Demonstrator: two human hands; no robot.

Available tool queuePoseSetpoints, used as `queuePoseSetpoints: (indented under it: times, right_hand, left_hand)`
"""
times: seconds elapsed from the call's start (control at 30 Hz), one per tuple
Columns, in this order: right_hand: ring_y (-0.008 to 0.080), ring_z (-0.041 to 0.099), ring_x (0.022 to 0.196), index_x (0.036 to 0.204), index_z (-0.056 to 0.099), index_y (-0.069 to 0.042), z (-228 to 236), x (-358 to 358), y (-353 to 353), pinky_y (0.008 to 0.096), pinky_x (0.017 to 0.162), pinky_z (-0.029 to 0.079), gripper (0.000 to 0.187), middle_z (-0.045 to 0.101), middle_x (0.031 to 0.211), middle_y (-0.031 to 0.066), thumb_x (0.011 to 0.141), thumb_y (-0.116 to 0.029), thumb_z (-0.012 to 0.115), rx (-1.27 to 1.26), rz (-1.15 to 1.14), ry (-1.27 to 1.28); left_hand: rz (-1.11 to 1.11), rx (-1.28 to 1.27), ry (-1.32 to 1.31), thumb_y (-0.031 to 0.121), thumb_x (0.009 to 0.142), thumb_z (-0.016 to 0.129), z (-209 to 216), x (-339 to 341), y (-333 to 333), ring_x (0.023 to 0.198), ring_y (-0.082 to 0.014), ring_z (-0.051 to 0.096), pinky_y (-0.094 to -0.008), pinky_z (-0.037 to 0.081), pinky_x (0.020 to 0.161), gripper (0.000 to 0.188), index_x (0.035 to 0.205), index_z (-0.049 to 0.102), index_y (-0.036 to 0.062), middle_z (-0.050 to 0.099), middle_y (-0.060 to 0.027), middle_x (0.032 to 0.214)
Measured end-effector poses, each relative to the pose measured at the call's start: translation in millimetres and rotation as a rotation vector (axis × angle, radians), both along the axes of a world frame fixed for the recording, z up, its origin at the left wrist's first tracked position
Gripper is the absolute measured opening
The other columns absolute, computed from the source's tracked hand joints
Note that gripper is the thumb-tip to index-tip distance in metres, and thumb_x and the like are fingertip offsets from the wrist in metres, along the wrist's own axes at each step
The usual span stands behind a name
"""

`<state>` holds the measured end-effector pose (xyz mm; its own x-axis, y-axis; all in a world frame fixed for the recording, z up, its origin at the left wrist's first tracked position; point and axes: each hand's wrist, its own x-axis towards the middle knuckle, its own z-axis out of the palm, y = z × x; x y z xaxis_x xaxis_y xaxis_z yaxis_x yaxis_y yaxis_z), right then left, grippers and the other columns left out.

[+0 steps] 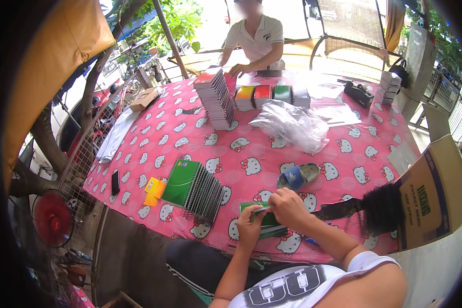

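Near the front edge of the table, both hands meet over a small green notebook (273, 232). My left hand (249, 224) is closed on a small notebook held edge-up, only a thin greyish edge of it showing. My right hand (288, 209) pinches at the far end of that same edge; what lies between its fingertips is too small to make out. Left of my hands leans a stack of green spiral notebooks (182, 182), their black side coils toward me. A strip of black binding coils (339, 209) runs from beside my right forearm to a heap of black coils (382, 210).
A blue slipper (297, 177) lies just beyond my hands. An open cardboard box (431, 190) stands at right. Farther back are crumpled clear plastic (292, 126), a tall notebook stack (214, 97), coloured notebook piles (263, 96) and a tape dispenser (358, 94). A person (256, 43) works opposite.
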<state>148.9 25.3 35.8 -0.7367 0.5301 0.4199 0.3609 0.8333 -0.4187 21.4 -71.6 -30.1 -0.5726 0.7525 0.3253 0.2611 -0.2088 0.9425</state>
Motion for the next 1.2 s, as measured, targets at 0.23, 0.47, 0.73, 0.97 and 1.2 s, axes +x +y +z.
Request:
queuePoseSetpoints:
  times: [0.23, 0.47, 0.73, 0.97, 1.2]
  right_hand:
    - [0.0303, 0.059, 0.082, 0.081, 0.063, -0.007, 15, 4, 6, 0.0411, 0.073, 0.046, 0.012, 0.059, 0.08, 0.0099, 0.076, -0.016, 0.069, -0.038, 0.039, -0.057]
    - [0.0336, 0.062, 0.096, 0.105, 0.064, -0.001, 71, 21, 8, 0.0428, 0.081, 0.049, 0.035, 0.066, 0.098, 0.0172, 0.082, -0.028, 0.067, -0.128, 0.033, -0.229]
    - [0.0324, 0.062, 0.092, 0.098, 0.063, -0.004, 63, 3, 17, 0.0428, 0.076, 0.049, 0.035, 0.065, 0.089, 0.014, 0.075, -0.029, 0.073, -0.181, 0.26, -0.422]
    - [0.0327, 0.062, 0.087, 0.094, 0.061, -0.003, 50, -18, 20, 0.0441, 0.073, 0.047, 0.035, 0.064, 0.085, 0.014, 0.075, -0.03, 0.072, -0.161, 0.261, -0.602]
    - [0.0334, 0.062, 0.086, 0.089, 0.061, -0.002, 55, -18, 17, 0.0442, 0.072, 0.047, 0.033, 0.064, 0.086, 0.0149, 0.074, -0.027, 0.073, -0.186, 0.29, -0.566]
  left_hand:
    - [-0.059, 0.052, -0.081, 0.0, 0.08, 0.072, 15, -1, 2, 0.072, -0.0057, 0.054, -0.0211, 0.044, 0.063, 0.021, 0.099, 0.065, 0.0023, 0.064, -0.0018, 0.086]
    - [-0.058, -0.062, 0.126, -0.004, 0.08, 0.069, 12, -13, -10, 0.085, -0.0121, 0.06, -0.026, 0.048, 0.074, 0.022, 0.101, 0.067, 0.0041, 0.067, -0.0051, 0.098]
    - [-0.197, 0.065, -0.243, -0.004, 0.086, 0.065, 0, -8, 0, 0.095, -0.0115, 0.061, -0.0261, 0.05, 0.083, 0.031, 0.115, 0.056, 0.002, 0.065, -0.0076, 0.1]
    - [-0.164, 0.159, -0.248, -0.006, 0.086, 0.063, 4, -13, -3, 0.097, -0.0132, 0.061, -0.0269, 0.05, 0.086, 0.024, 0.109, 0.06, -0.001, 0.064, -0.0095, 0.103]
    - [-0.088, 0.07, -0.161, -0.008, 0.083, 0.065, 11, -18, -8, 0.092, -0.0135, 0.063, -0.025, 0.052, 0.082, 0.026, 0.109, 0.068, -0.0004, 0.065, -0.0091, 0.103]
